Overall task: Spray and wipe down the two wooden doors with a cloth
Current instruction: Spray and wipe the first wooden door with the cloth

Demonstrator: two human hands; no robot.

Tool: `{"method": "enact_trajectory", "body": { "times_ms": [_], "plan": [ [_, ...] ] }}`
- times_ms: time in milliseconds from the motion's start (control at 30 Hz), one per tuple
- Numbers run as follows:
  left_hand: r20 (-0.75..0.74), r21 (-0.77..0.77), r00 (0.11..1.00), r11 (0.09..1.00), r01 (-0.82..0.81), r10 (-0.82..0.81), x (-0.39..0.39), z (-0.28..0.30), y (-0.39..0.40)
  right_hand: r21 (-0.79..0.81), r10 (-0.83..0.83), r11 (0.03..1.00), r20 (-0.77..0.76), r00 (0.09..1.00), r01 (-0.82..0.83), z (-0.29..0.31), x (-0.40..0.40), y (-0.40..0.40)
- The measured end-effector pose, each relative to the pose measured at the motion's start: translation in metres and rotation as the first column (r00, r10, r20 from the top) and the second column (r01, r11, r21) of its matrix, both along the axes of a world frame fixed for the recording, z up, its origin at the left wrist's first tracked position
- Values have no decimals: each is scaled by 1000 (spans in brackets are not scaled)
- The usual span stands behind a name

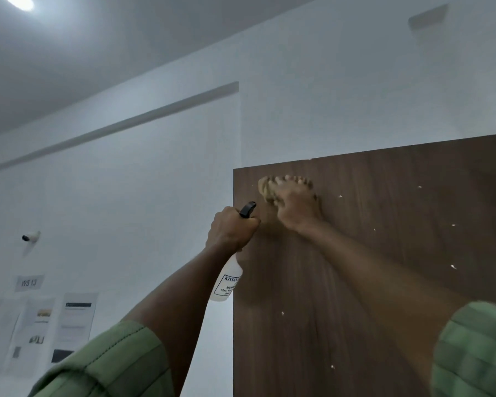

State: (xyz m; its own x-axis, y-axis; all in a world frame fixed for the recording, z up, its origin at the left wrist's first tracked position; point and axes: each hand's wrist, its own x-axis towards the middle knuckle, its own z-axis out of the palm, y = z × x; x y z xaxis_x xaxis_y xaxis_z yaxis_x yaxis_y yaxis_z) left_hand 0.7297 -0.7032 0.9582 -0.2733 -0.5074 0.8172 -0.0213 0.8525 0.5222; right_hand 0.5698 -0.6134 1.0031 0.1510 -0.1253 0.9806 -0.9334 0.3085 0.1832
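A dark brown wooden door (384,267) fills the lower right, its top edge and left edge in view, with small pale specks on its face. My right hand (297,206) presses a yellowish cloth (267,188) against the door near its top left corner; hand and cloth are blurred. My left hand (232,230) grips the neck of a white spray bottle (226,283) with a black trigger head, held at the door's left edge just below the cloth. Only one door shows.
A white wall (126,196) stands left of the door. Printed sheets and a "WS 13" label (29,282) hang low on it. A small wall camera (30,237) sits at the left. A ceiling lamp (19,1) glows at the top left.
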Motion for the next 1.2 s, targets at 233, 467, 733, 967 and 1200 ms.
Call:
{"method": "enact_trajectory", "body": {
  "times_ms": [233, 467, 733, 967, 1200],
  "plan": [
    [13, -67, 1000, 998, 11, -10, -1, 9, -17, 380, 8, 908, -434, 901, 175, -15, -30, -6],
    [34, -120, 999, 992, -32, 36, 8, 29, -22, 195, -4, 979, -282, 960, 62, 15, -4, -47],
    [27, -118, 998, 992, -54, 58, 25, 41, -30, 169, -98, 977, -167, 981, 127, 71, 13, -50],
    [42, -137, 994, 987, -89, 96, 39, 48, -34, 457, 47, 865, -482, 875, 206, 43, 0, -52],
    [42, -125, 994, 988, -95, 101, 37, 41, -39, 251, 11, 966, -280, 960, 62, 40, 24, -59]
  ]
}}
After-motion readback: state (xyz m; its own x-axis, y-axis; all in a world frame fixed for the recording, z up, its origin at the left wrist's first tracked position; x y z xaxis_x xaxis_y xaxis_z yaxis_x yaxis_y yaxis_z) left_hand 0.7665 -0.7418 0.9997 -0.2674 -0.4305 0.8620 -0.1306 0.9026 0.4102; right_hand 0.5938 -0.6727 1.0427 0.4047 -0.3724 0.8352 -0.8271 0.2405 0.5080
